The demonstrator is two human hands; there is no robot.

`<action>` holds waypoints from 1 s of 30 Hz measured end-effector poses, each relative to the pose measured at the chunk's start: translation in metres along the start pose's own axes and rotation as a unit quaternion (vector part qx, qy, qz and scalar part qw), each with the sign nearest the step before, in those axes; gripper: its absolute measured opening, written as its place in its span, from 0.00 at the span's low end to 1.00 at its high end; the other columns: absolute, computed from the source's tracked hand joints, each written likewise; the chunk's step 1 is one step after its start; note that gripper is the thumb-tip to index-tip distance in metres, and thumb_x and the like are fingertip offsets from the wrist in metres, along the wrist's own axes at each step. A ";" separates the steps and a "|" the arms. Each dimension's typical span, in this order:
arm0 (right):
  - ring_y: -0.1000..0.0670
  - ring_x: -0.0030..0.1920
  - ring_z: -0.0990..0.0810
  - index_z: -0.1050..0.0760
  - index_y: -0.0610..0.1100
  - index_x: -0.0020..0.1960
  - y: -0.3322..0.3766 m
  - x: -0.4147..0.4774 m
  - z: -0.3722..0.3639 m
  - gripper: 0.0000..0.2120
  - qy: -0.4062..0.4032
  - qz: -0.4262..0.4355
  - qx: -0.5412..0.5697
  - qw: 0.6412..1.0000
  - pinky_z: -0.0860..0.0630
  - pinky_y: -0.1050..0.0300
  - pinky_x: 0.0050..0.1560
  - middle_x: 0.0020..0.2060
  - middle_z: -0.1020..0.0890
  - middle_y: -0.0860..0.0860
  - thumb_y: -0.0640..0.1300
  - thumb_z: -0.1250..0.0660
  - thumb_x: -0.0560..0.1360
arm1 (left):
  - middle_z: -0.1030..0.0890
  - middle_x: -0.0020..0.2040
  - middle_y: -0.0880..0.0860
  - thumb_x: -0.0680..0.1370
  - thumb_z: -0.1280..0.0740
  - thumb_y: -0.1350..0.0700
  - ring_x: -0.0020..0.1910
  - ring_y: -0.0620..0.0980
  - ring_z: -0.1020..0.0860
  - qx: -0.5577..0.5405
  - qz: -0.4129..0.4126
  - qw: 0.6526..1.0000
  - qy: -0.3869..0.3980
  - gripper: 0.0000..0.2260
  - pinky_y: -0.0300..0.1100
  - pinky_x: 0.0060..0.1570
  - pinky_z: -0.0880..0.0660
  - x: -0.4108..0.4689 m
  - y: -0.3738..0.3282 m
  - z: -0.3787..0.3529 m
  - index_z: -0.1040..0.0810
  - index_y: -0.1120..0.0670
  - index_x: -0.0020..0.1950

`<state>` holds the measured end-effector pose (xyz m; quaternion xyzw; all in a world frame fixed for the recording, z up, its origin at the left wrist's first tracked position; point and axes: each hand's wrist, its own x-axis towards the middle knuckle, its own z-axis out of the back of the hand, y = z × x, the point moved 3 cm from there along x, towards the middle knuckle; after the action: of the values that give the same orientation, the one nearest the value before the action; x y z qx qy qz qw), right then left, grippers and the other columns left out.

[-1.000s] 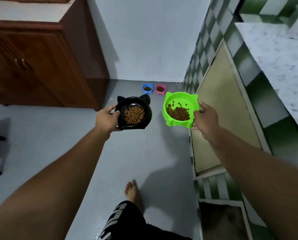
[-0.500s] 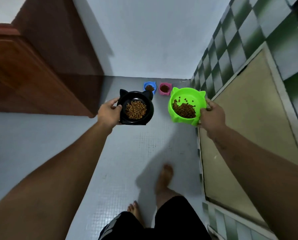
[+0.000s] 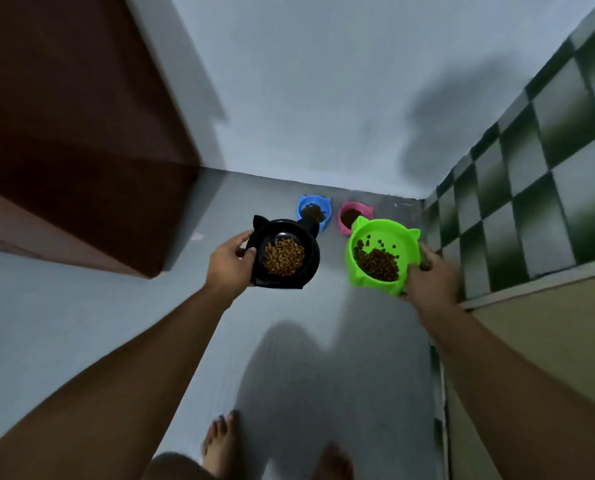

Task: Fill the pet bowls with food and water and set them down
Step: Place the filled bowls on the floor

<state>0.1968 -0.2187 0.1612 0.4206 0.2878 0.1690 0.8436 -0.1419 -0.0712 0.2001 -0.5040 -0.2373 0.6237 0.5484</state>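
Your left hand (image 3: pixel 228 263) grips the black cat-eared plastic bowl (image 3: pixel 311 252) by its left rim, thumb over the edge. Your right hand (image 3: pixel 431 275) grips the bright green cat-eared plastic bowl (image 3: pixel 386 230) by its near-right rim; motion blur hides how the fingers lie. Both bowls are held above the grey floor (image 3: pixel 116 323), side by side but apart.

Each bowl carries brown dry kibble (image 3: pixel 284 257). In the black bowl it sits centred. In the green bowl it is bunched toward your hand, which suggests that the bowl tilts that way. Level it before lowering.

The set-down zone lies straight ahead, on the far side of both hands. A small blue cat-eared bowl (image 3: pixel 303 204) and a small pink cat-eared bowl (image 3: pixel 361 209), both already filled, stand on the floor next to each other at the foot of the far white wall (image 3: pixel 306 98). The blue one lies beyond the black bowl, and the pink one is partly covered by the green bowl.

The right hand is nearer the green-and-white checked tile wall (image 3: pixel 531 202). Bare floor shows to the left of the blue bowl, toward the brown wooden cabinet (image 3: pixel 81 168).

No water is visible in any bowl.
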 end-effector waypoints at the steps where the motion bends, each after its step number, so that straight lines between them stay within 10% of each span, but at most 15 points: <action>1: 0.45 0.52 0.16 0.30 0.69 0.65 -0.018 0.023 -0.020 0.29 -0.006 -0.007 0.005 1.000 0.18 0.37 0.51 0.56 0.16 0.52 0.47 0.39 0.67 | 0.17 0.50 0.54 0.83 0.35 0.59 0.48 0.56 0.16 0.007 -0.004 1.000 -0.001 0.15 0.58 0.42 0.15 0.026 0.018 -0.013 0.23 0.50 0.70; 14: 0.41 0.51 0.15 0.38 0.68 0.67 -0.226 0.227 -0.170 0.33 -0.049 0.001 -0.056 0.997 0.18 0.36 0.49 0.54 0.15 0.48 0.46 0.39 0.65 | 0.16 0.41 0.54 0.80 0.32 0.57 0.42 0.57 0.15 0.032 -0.023 0.999 0.007 0.08 0.60 0.39 0.16 0.249 0.225 -0.196 0.20 0.48 0.57; 19: 0.42 0.55 0.17 0.24 0.50 0.69 -0.234 0.223 -0.183 0.28 -0.051 0.016 -0.089 0.995 0.20 0.43 0.59 0.55 0.15 0.44 0.40 0.36 0.69 | 0.17 0.40 0.54 0.80 0.33 0.57 0.43 0.56 0.16 0.065 -0.024 0.997 -0.019 0.08 0.52 0.47 0.17 0.263 0.258 -0.224 0.19 0.51 0.58; 30: 0.43 0.63 0.21 0.26 0.45 0.71 -0.232 0.221 -0.201 0.26 -0.028 0.041 -0.138 0.989 0.28 0.55 0.66 0.63 0.19 0.42 0.33 0.37 0.73 | 0.14 0.51 0.55 0.79 0.30 0.52 0.49 0.55 0.16 0.179 -0.053 0.982 -0.039 0.15 0.51 0.53 0.18 0.264 0.261 -0.229 0.19 0.52 0.65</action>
<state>0.2524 -0.1159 -0.1986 0.3163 0.2204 0.2296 0.8937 -0.0256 0.0391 -0.2055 -0.3600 -0.1694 0.6455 0.6519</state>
